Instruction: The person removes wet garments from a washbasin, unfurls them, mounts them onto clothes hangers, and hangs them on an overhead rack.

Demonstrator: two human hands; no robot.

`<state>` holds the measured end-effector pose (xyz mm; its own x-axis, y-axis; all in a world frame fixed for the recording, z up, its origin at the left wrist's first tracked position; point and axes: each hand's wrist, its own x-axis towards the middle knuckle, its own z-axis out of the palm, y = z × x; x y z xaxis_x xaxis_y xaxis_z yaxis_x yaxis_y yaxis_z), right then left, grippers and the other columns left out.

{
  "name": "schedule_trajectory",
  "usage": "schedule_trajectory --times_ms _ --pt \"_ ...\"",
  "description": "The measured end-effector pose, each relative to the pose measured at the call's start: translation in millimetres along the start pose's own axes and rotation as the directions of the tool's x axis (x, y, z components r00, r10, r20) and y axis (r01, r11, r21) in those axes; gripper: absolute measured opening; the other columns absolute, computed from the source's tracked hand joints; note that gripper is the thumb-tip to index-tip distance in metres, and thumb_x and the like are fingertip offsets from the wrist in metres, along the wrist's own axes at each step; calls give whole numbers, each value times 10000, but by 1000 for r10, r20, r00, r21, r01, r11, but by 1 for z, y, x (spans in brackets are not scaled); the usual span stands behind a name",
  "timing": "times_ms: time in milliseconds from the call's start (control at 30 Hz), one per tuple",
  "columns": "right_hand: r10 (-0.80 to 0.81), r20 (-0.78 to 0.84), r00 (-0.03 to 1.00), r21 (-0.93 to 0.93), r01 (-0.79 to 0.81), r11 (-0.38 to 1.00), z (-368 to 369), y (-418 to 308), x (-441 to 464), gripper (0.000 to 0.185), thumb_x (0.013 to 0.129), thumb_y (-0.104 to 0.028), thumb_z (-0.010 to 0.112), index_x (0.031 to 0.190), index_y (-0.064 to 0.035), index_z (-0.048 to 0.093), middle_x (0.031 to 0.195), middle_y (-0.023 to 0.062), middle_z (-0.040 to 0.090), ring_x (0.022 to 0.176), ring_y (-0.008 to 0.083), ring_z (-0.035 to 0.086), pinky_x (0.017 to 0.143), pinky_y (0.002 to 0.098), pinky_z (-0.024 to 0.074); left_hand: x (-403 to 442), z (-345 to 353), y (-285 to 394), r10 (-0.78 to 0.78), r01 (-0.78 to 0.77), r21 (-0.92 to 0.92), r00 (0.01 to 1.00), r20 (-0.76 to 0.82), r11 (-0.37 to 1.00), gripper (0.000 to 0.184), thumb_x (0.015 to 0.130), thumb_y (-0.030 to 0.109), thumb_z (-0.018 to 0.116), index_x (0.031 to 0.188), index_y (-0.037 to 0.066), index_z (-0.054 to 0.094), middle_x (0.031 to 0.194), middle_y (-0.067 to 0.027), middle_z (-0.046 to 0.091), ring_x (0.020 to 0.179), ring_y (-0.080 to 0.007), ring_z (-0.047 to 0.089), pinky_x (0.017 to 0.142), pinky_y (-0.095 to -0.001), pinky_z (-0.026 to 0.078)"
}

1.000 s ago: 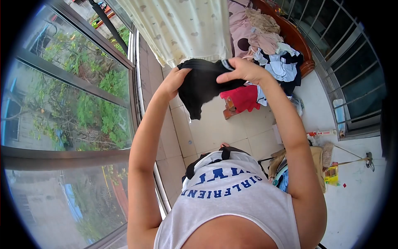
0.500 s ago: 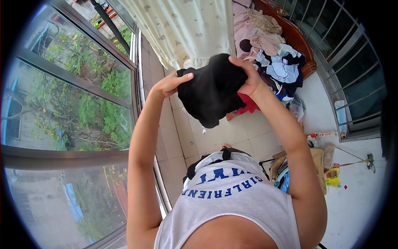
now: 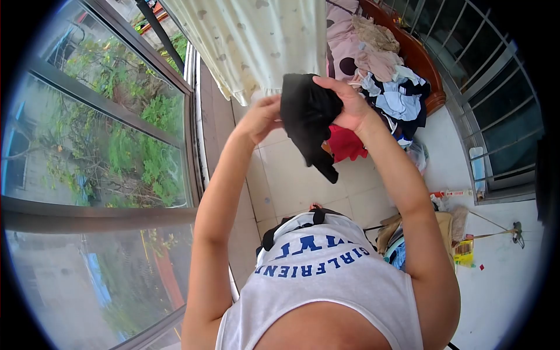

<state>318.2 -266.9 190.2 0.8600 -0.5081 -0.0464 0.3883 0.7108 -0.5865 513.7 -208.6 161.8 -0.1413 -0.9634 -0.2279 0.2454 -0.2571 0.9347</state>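
Note:
A crumpled black garment (image 3: 309, 119) hangs in the air between my two hands; its exact kind does not show. My right hand (image 3: 350, 108) is closed on its right side, with the thumb over the top. At the opposite edge, the curled fingers of my left hand (image 3: 262, 119) meet the cloth, partly hidden behind it and slightly blurred. A narrow end of the fabric dangles downward over the tiled floor. Behind the garment, lower right, lies a red cloth (image 3: 347, 143).
A bed with a pink cover (image 3: 343, 38) stands ahead on the right, carrying a pile of clothes (image 3: 399, 99). A pale curtain (image 3: 256, 44) hangs in front. Windows (image 3: 116, 134) run along my left; a barred window (image 3: 496, 105) is at right. Bags (image 3: 443, 230) sit beside my right arm.
My left hand has moved right, toward my right hand. The black garment, spread wide before, is now gathered narrower, and its lower end hangs further right.

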Motion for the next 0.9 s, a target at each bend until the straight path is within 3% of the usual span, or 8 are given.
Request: schedule_trajectory --times_ms 300,400,433,567,633,733,833,900 --pt "-350 -422 836 -324 221 920 -36 -32 -16 209 829 -201 579 914 -13 611 869 67 644 758 159 627 696 299 506 26 -106 7 192 -389 -315 839 -509 865 194 732 48 684 869 34 546 778 -42 582 713 -172 580 662 -252 465" --pt "-518 -290 805 -413 383 826 -16 -25 -13 214 829 -221 596 911 -24 608 853 59 640 735 143 621 649 267 496 30 -100 -2 787 -73 854 433 -439 516 434 672 219 762 976 -6 550 877 -90 570 784 -211 558 722 -295 467" --pt "-535 -183 825 -436 420 796 -3 -23 -11 224 834 -236 593 917 -29 609 848 52 641 725 138 622 638 260 496 14 -59 10 834 67 934 430 -346 352 535 647 265 776 1038 -9 534 1017 -131 516 933 -232 512 805 -327 436" --pt "-589 -61 806 -564 459 686 43 -12 3 311 851 -324 563 856 -18 615 777 25 622 653 85 588 601 203 445 -8 51 38 763 -463 773 646 -41 434 753 675 242 765 1281 51 359 1172 -147 479 1092 -253 466 858 -362 413" --pt "-609 20 793 -752 414 513 41 -11 11 367 852 -363 560 725 -20 584 666 -28 518 596 51 458 541 204 364 2 59 47 824 -469 845 564 62 257 643 709 151 724 1258 60 401 1095 -116 526 922 -213 548 764 -302 445" --pt "-742 109 662 -836 464 292 41 -11 17 372 840 -366 571 730 -11 575 660 3 554 619 108 520 562 243 398 10 47 63 727 -441 802 686 12 403 358 768 54 612 1121 69 554 915 -88 545 666 -158 548 617 -265 445" --pt "-742 490 457 -867 166 -470 18 -5 14 381 790 -362 611 793 18 585 723 131 586 717 296 576 694 352 444 7 25 89 819 -447 854 572 44 266 231 793 45 537 1001 55 636 892 -94 593 758 -172 589 697 -256 453" --pt "-399 601 693 -633 108 -766 -15 4 3 364 783 -343 624 878 6 593 862 146 584 880 296 560 910 375 390 9 7 100 835 -367 892 550 -20 264 243 787 33 508 989 59 640 886 -108 635 829 -176 603 755 -255 448"
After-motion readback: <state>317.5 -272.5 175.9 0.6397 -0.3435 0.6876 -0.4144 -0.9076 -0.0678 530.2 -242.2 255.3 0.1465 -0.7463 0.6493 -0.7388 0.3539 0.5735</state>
